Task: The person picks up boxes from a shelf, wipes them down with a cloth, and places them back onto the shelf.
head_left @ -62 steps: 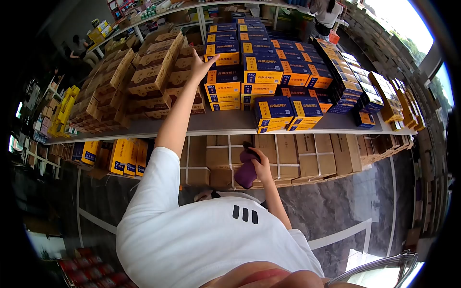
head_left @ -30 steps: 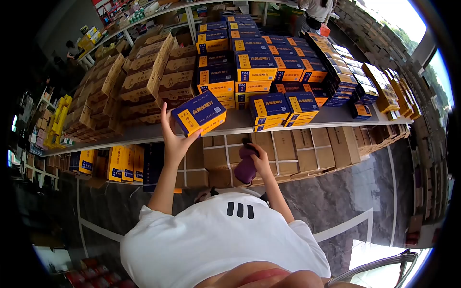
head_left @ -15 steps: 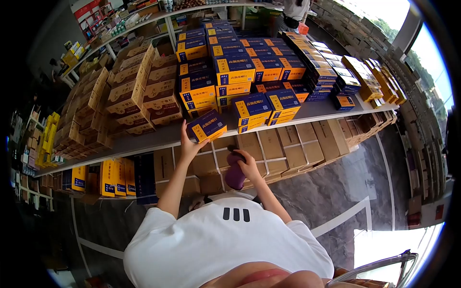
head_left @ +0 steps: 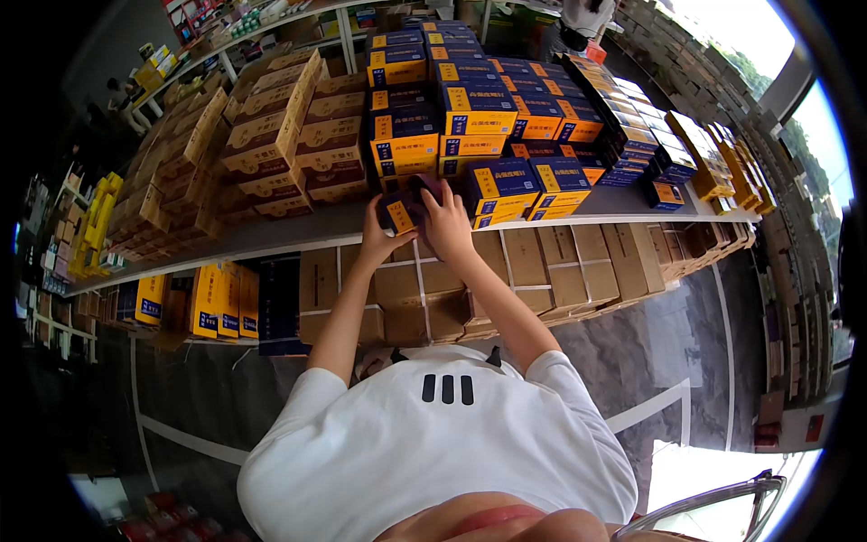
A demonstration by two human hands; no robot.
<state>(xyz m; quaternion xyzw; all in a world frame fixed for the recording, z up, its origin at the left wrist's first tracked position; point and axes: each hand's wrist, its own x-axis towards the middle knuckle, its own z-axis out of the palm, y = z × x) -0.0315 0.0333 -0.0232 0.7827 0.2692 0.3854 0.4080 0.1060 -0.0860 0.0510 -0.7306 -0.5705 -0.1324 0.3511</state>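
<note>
While the left hand (head_left: pixel 373 242) grips a box (head_left: pixel 398 215) by its near side, the right hand (head_left: pixel 452 226) clasps a purple cloth (head_left: pixel 428 187) against the box's far side; hands close together, box between. Box is cardboard, dark blue with an orange end panel bearing dark vertical characters, too small to read. It sits at the shelf's front edge; cannot tell whether it touches. Cloth soft, bunched, matte. Just behind: a blue-and-orange stack (head_left: pixel 480 108), marked SZJ and 高强度螺钉, with a square printed code on the nearer tops; crisp-edged, several layers high. Front pair (head_left: pixel 504 185) right of the hands, same print, set near the shelf edge. Left of the stack, brown cartons (head_left: pixel 262 144) in stepped rows, dark bands and print, blurred. Shelf (head_left: pixel 212 256) grey-topped, pale front edge. Below it, plain brown cartons (head_left: pixel 433 312) crossed by white straps; farther left, a dark blue panel (head_left: pixel 282 307) and yellow boxes (head_left: pixel 221 298) with blue labels, not legible. White shirt (head_left: pixel 438 452), three black bars on the chest. Floor (head_left: pixel 578 384) dark, glossy, marble-veined, with pale lines. Another person (head_left: pixel 578 23) in white stands beyond the shelf.
</note>
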